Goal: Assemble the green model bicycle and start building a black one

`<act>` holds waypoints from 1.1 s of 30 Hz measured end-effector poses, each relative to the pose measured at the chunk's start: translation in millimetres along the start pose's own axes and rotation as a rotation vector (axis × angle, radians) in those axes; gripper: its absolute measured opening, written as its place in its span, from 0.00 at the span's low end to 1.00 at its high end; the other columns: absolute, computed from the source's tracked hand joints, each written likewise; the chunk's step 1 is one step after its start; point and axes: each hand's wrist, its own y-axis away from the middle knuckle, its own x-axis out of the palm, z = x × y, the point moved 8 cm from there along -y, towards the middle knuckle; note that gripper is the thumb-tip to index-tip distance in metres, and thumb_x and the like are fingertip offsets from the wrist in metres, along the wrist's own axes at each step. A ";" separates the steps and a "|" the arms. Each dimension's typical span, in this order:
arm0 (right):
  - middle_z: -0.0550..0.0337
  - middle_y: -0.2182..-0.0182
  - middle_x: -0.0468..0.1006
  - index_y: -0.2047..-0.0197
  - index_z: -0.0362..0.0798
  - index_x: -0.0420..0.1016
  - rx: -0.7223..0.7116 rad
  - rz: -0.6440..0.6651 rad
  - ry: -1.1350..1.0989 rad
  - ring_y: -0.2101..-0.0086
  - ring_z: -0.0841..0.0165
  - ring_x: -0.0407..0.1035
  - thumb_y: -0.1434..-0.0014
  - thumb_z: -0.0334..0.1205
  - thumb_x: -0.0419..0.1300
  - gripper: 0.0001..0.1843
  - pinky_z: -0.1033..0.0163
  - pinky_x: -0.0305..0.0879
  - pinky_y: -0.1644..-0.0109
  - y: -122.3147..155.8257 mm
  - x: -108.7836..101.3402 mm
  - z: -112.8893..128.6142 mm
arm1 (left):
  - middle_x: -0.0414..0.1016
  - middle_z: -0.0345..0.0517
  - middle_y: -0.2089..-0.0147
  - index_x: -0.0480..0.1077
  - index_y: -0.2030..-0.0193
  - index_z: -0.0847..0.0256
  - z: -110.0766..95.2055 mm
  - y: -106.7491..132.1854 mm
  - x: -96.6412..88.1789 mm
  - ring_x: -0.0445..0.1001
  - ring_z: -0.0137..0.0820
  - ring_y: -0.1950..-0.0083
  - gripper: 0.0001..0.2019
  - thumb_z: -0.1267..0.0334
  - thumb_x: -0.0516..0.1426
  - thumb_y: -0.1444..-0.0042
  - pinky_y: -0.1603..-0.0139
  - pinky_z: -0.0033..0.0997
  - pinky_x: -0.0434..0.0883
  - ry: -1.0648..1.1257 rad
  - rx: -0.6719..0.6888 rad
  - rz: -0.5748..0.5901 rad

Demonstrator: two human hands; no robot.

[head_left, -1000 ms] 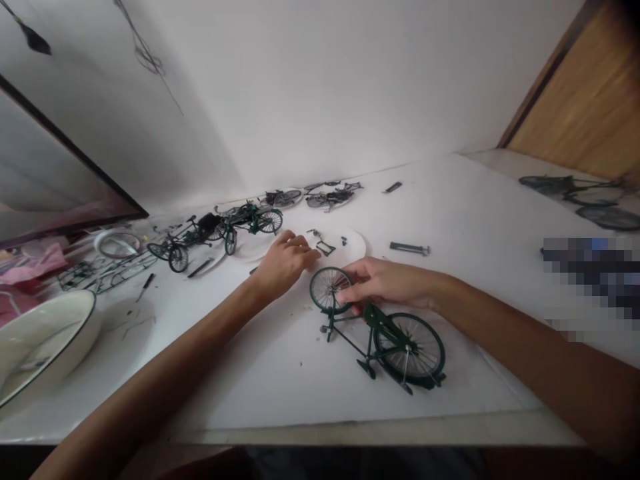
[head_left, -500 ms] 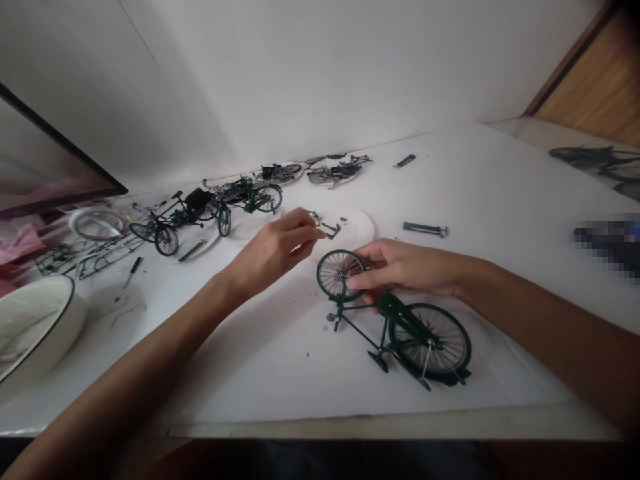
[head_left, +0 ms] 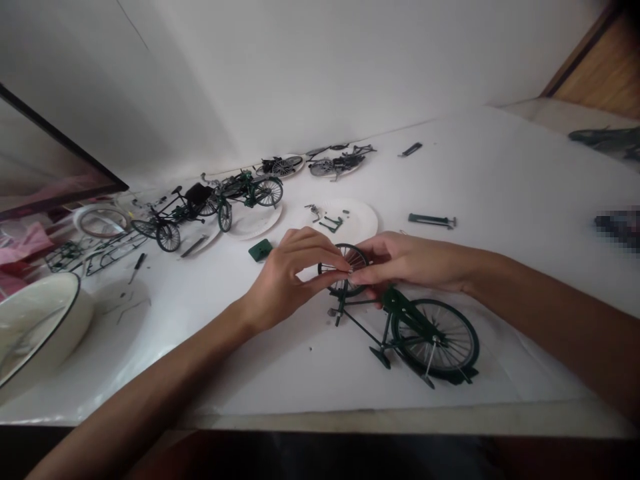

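Observation:
A dark green model bicycle lies tilted on the white table, its rear wheel towards the front edge. My right hand grips its front wheel, thumb near the hub and fingers behind the spokes. My left hand is pinched at that same hub, fingertips close to the right thumb. Whatever is between the left fingertips is too small to make out. Just left of that hand sits a small green plate-like part. Behind both hands, a white paper plate carries several small parts.
Finished-looking model bicycles stand at the back left, and more parts lie on plates by the wall. An enamel basin stands at the left. A green hand-pump-like piece and a screwdriver-like tool lie on the table.
My left hand has come from the paper plate down to the front wheel hub. That uncovers the green plate-like part and more of the paper plate. My right hand keeps its grip.

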 end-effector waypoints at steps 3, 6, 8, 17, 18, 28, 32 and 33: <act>0.59 0.65 0.77 0.57 0.46 0.79 -0.026 0.020 0.025 0.67 0.70 0.72 0.40 0.43 0.67 0.11 0.64 0.70 0.63 -0.4 -0.5 0.8 | 0.80 0.47 0.54 0.79 0.59 0.58 3.5 1.6 5.5 0.76 0.36 0.51 0.04 0.68 0.65 0.41 0.46 0.42 0.70 0.009 0.007 -0.037; 0.58 0.63 0.77 0.56 0.46 0.78 -0.015 0.028 0.035 0.65 0.69 0.72 0.41 0.45 0.68 0.13 0.63 0.71 0.60 -0.4 -1.1 -0.1 | 0.79 0.48 0.52 0.79 0.58 0.58 5.7 3.1 6.3 0.75 0.36 0.49 0.04 0.68 0.65 0.40 0.46 0.42 0.70 0.034 0.018 -0.072; 0.58 0.63 0.77 0.55 0.46 0.78 0.006 0.018 0.048 0.65 0.68 0.72 0.41 0.46 0.68 0.15 0.62 0.71 0.59 -0.3 -1.7 -0.9 | 0.78 0.49 0.51 0.79 0.57 0.58 8.4 4.2 6.4 0.74 0.36 0.49 0.05 0.69 0.65 0.41 0.46 0.42 0.71 0.061 0.010 -0.072; 0.61 0.69 0.75 0.58 0.47 0.78 0.031 0.012 0.081 0.67 0.70 0.71 0.40 0.47 0.67 0.13 0.63 0.67 0.61 0.0 -0.7 -0.8 | 0.76 0.48 0.47 0.80 0.57 0.55 18.7 8.5 7.1 0.72 0.37 0.43 0.06 0.69 0.64 0.39 0.42 0.44 0.71 0.095 -0.083 -0.040; 0.61 0.68 0.75 0.57 0.47 0.78 0.023 0.022 0.086 0.67 0.70 0.71 0.39 0.47 0.67 0.13 0.63 0.67 0.61 -0.1 0.0 -0.1 | 0.75 0.48 0.45 0.80 0.57 0.55 18.7 8.5 7.0 0.71 0.38 0.41 0.07 0.69 0.64 0.39 0.40 0.45 0.70 0.084 -0.081 -0.037; 0.60 0.68 0.76 0.56 0.46 0.78 0.008 0.045 0.085 0.67 0.70 0.71 0.39 0.46 0.66 0.13 0.63 0.68 0.62 -0.5 0.9 0.8 | 0.74 0.50 0.42 0.80 0.55 0.56 16.3 6.8 7.8 0.69 0.39 0.40 0.08 0.70 0.62 0.38 0.39 0.47 0.67 0.068 -0.051 0.033; 0.60 0.68 0.75 0.58 0.46 0.78 0.004 0.064 0.058 0.67 0.71 0.71 0.39 0.45 0.66 0.11 0.64 0.69 0.61 0.0 2.4 0.3 | 0.75 0.50 0.42 0.80 0.52 0.54 13.4 5.7 9.3 0.69 0.39 0.40 0.09 0.69 0.61 0.37 0.39 0.48 0.67 0.066 -0.006 0.052; 0.61 0.68 0.75 0.58 0.46 0.78 0.007 0.065 0.045 0.67 0.71 0.71 0.39 0.45 0.67 0.11 0.64 0.70 0.61 -0.1 2.4 -0.4 | 0.75 0.50 0.42 0.79 0.52 0.54 12.8 5.5 9.7 0.69 0.39 0.40 0.09 0.69 0.61 0.36 0.39 0.49 0.68 0.075 0.004 0.054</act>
